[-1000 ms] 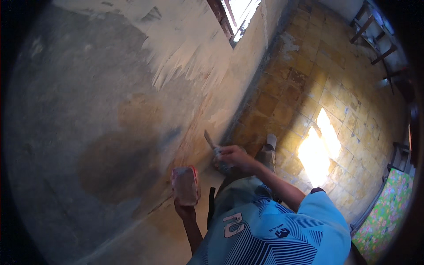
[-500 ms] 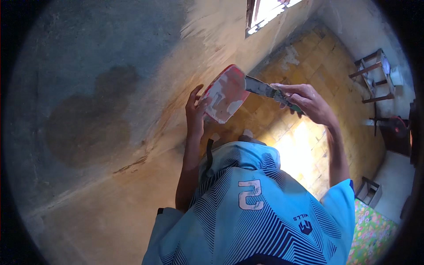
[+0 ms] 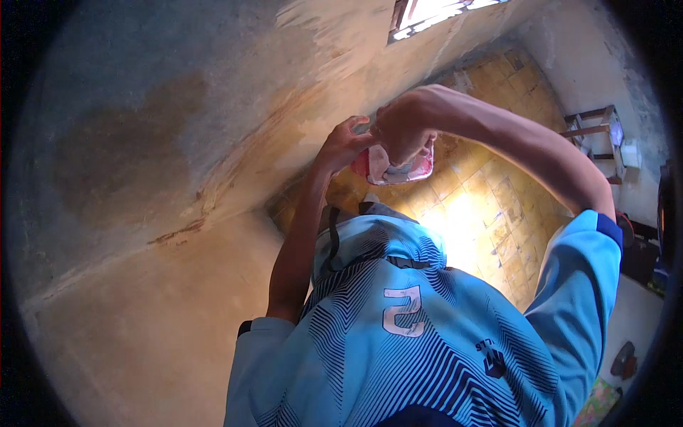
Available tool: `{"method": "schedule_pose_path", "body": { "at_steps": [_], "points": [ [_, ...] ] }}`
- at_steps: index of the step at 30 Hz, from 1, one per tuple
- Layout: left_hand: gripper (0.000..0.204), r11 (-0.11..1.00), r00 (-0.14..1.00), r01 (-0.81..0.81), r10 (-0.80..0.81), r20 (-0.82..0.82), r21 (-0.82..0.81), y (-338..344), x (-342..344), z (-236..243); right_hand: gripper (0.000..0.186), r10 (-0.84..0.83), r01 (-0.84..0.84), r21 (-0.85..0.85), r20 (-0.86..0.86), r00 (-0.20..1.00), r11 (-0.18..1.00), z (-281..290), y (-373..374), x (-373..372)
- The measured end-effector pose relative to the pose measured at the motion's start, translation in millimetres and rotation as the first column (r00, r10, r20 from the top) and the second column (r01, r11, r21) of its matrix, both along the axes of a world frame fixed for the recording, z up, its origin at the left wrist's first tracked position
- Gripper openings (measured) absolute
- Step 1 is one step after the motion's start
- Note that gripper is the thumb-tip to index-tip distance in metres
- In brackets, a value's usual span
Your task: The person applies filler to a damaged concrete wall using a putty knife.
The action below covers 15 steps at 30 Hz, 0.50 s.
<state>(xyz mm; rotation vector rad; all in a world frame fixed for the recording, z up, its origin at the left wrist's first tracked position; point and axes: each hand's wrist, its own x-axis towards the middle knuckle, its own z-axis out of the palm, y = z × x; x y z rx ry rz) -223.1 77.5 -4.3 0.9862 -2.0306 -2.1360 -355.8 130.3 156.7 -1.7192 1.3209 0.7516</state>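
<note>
My left hand (image 3: 348,146) holds a shallow red container (image 3: 361,168) by its left side, in front of my body. Pale, wet filler (image 3: 377,160) coats its inside. Over the container my right hand (image 3: 407,128) is closed around a putty knife, its wrist bent and the forearm coming in from the right. The hand hides most of the knife; a greyish part of the blade (image 3: 400,171) seems to show low in the container, against the filler. Both hands are close together, near the wall.
A stained, patchy plaster wall (image 3: 135,142) rises on the left, with a bright barred window (image 3: 434,16) at the top. Yellow floor tiles (image 3: 498,192) stretch to the right, sunlit in part. A wooden stool-like frame (image 3: 596,135) stands by the far right wall.
My right hand has swung left and over the container, turning the putty knife down into it. The container is tilted differently, and the view has shifted slightly.
</note>
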Motion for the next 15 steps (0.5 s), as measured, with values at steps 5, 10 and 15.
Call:
{"method": "schedule_pose_path", "body": {
  "at_steps": [5, 10, 15],
  "points": [
    [0.082, 0.978, 0.992, -0.01, -0.016, 0.121, 0.208, 4.0, 14.6, -9.4, 0.028, -0.001, -0.021, 0.283, 0.079, 0.997, 0.959, -25.6, -24.6, -17.8],
    [0.09, 0.966, 0.972, -0.053, -0.008, 0.235, 0.254, 4.7, 29.1, -4.7, 0.027, 0.033, -0.092, 0.374, 0.161, 0.986, 0.923, -43.2, -49.2, -24.6],
    [0.078, 0.987, 0.964, 0.017, -0.059, 0.258, 0.162, 8.5, 21.9, -1.3, 0.022, -0.083, -0.086, 0.519, 0.294, 0.952, 0.85, -55.7, -52.8, -43.3]
  ]
}}
